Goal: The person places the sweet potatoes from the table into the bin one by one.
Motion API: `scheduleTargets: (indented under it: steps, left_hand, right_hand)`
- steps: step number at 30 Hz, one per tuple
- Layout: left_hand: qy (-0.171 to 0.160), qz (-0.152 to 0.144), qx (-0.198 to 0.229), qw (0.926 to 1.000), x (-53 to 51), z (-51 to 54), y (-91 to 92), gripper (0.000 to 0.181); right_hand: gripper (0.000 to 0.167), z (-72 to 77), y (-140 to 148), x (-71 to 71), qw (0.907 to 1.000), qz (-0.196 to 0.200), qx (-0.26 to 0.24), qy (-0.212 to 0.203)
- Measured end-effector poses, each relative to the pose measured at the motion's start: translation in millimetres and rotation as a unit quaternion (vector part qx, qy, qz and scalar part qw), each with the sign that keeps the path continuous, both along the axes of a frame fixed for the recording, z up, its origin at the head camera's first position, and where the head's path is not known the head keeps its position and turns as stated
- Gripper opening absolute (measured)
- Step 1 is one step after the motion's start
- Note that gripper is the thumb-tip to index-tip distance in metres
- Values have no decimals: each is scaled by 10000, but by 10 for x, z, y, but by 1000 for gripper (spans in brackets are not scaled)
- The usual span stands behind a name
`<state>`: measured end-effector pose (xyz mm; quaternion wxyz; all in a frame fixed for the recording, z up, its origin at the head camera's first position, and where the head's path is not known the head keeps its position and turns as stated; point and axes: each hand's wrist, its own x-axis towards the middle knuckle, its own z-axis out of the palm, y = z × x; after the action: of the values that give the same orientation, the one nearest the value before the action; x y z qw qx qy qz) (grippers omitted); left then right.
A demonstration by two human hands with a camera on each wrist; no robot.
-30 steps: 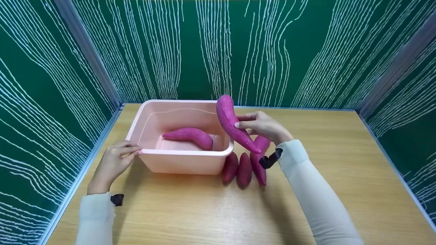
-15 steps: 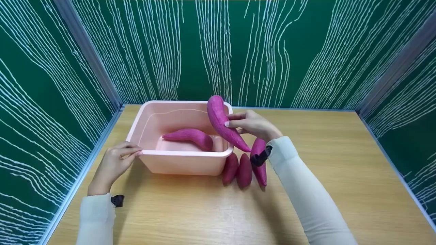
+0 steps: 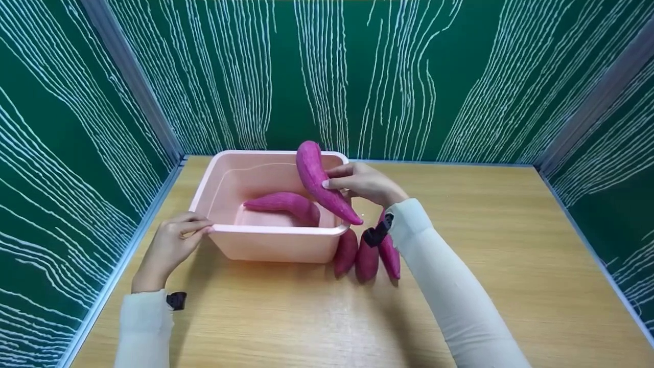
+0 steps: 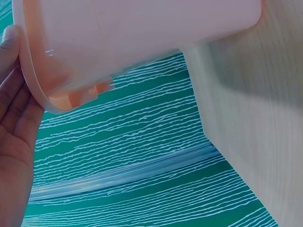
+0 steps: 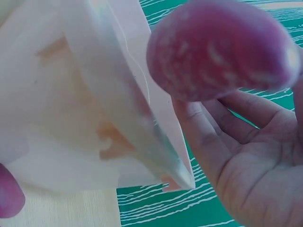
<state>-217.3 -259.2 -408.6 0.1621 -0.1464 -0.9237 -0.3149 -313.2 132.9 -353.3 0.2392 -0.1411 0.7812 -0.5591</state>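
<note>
In the head view a pink plastic basin [image 3: 278, 246] stands at the back left of the table. My left hand [image 3: 171, 245] pinches its near left corner rim; the left wrist view shows the thumb and fingers on either side of the rim [image 4: 29, 71]. With thumb and fingers my right hand [image 3: 365, 183] holds a curved purple sweet potato [image 3: 316, 176], tilted, over the basin's right rim. The right wrist view shows one blunt end of this sweet potato [image 5: 218, 52] up close. Inside the basin another sweet potato [image 3: 283, 204] lies on the bottom.
Right of the basin, on the wooden table [image 3: 276, 317], lie a short dark sweet potato [image 3: 346, 254], a second one [image 3: 367, 260] and a longer one [image 3: 391, 255], partly behind the right wrist. Green walls [image 3: 276, 76] with white lines enclose the back and sides.
My right hand has moved left with the held sweet potato, from beside the basin's right edge to over it. The left hand and the basin have stayed in place.
</note>
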Motion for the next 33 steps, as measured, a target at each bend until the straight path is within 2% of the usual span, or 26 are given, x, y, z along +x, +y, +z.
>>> scheduleTargets:
  steps: [6,13,26,33]
  left_hand:
    - [3,-4,1,10000,3,-11,0,20]
    - [175,-49,-77,9998,-5,-19,-8,20]
    - [-129,50,-9,9999,-5,-4,-4,21]
    - [-97,10,-65,9999,-12,-1,-15,21]
  right_hand:
    - [48,-15,-93,-40,9999,-38,141,73]
    - [47,-11,-180,-76,10000,-7,22,-16]
    - [38,19,-294,-150,10000,46,-14,-76]
    - [37,31,-344,-191,9997,-28,-41,-224]
